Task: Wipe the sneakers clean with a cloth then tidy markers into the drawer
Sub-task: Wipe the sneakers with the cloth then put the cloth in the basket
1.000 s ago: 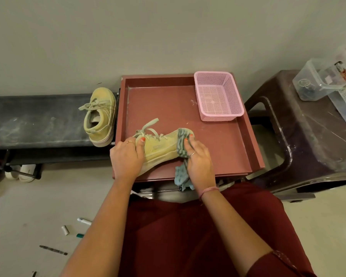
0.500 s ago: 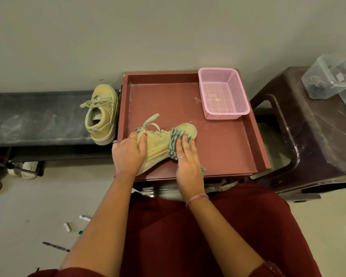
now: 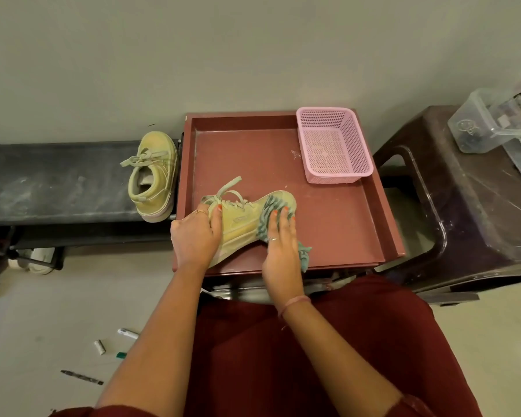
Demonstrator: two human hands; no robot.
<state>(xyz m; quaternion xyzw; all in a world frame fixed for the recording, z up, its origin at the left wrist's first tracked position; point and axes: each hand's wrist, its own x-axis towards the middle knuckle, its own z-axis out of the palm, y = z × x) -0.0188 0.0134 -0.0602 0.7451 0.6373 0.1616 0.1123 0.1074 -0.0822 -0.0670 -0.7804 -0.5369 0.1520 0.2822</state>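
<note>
A yellow-green sneaker (image 3: pixel 241 224) lies on its side in the red-brown drawer (image 3: pixel 337 236), toe pointing right. My left hand (image 3: pixel 196 236) grips its heel end, thumb on the upper. My right hand (image 3: pixel 280 245) presses a grey-green cloth (image 3: pixel 265 221) against the toe with fingers nearly straight; a tail of cloth sticks out under the palm. The second sneaker (image 3: pixel 154 179) stands on the black bench (image 3: pixel 54 182) to the left. Several markers (image 3: pixel 82 377) lie on the floor at lower left.
An empty pink mesh basket (image 3: pixel 333 145) sits in the drawer's far right corner. A dark brown plastic stool (image 3: pixel 469 206) stands at the right with clear plastic boxes (image 3: pixel 481 121) on it. My red-clothed lap fills the bottom.
My right hand has slid the cloth along the sneaker's toe area, from the side towards the tip. The left hand keeps its hold on the heel.
</note>
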